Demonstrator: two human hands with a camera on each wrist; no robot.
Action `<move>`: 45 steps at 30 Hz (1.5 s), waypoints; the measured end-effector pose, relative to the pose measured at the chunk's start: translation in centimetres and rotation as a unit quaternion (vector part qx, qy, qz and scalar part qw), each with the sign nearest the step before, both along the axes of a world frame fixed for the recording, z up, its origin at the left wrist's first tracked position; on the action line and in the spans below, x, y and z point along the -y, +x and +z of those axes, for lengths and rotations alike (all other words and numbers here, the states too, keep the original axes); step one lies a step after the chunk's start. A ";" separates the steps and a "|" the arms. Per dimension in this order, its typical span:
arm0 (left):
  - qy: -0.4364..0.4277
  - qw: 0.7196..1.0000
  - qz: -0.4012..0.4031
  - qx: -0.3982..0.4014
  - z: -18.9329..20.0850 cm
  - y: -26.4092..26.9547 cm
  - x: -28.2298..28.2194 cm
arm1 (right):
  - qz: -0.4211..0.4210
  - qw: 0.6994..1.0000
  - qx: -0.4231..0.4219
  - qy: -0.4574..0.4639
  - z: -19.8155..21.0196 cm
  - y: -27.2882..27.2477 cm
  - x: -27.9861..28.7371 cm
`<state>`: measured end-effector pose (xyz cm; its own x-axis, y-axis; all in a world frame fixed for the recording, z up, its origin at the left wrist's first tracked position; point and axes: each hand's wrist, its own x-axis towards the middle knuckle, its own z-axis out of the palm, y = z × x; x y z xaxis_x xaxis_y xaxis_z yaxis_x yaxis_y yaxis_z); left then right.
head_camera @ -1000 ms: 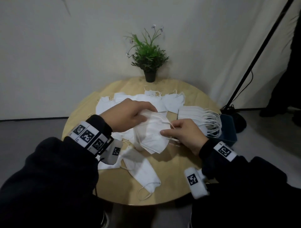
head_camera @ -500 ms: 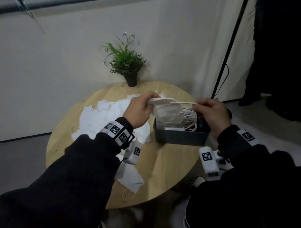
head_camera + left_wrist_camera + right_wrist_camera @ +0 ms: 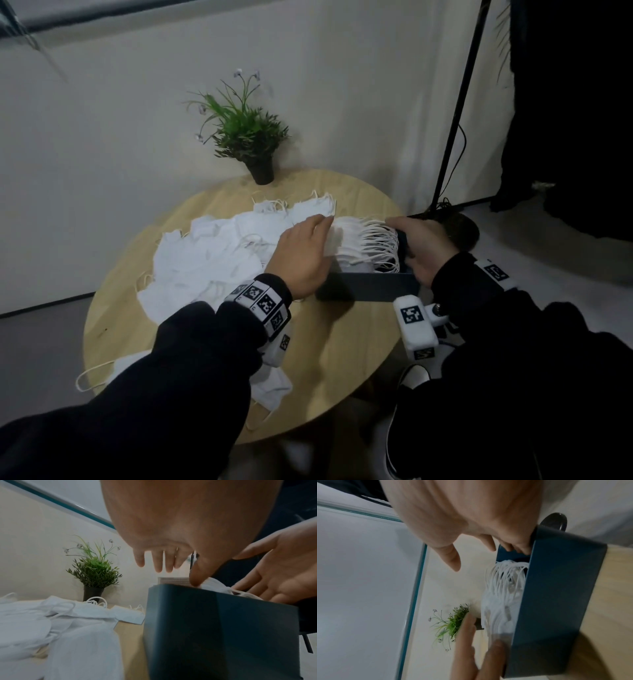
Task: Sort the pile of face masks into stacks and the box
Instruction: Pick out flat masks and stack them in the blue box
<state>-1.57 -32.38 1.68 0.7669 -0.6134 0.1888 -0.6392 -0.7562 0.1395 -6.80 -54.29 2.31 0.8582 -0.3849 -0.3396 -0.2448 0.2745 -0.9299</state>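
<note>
A dark blue box (image 3: 366,289) stands at the table's right edge with a stack of white masks (image 3: 359,240) in it, ear loops hanging toward the right end. My left hand (image 3: 318,236) lies over the stack's left end, fingers straight; in the left wrist view its thumb (image 3: 195,580) presses the top mask (image 3: 214,584). My right hand (image 3: 411,240) is at the box's right end, palm open, with fingertips (image 3: 517,547) touching the end wall beside the loops (image 3: 508,572). A loose pile of white masks (image 3: 212,253) covers the table's left half.
The round wooden table (image 3: 342,359) also carries a small potted plant (image 3: 250,137) at its far edge. Two stray masks (image 3: 270,387) lie near the front edge, partly under my left sleeve. A black stand pole (image 3: 459,102) rises behind the box on the right.
Half a second ago both hands held one mask stretched above the box. That mask now lies on the stack in the box, and both hands have let go and spread over it.
</note>
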 end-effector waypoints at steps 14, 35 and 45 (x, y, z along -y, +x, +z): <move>0.098 0.994 -0.014 0.034 0.4 3.7 1.8 | 0.084 0.990 -0.077 0.086 -2.1 4.0 -0.7; 0.064 0.993 -0.029 -0.093 -0.6 2.2 1.6 | 0.110 0.979 -0.090 0.144 -1.2 4.1 -1.8; -0.146 0.966 0.051 -0.208 -0.4 3.3 -1.2 | 0.128 0.969 -0.088 0.193 -1.3 4.4 -2.9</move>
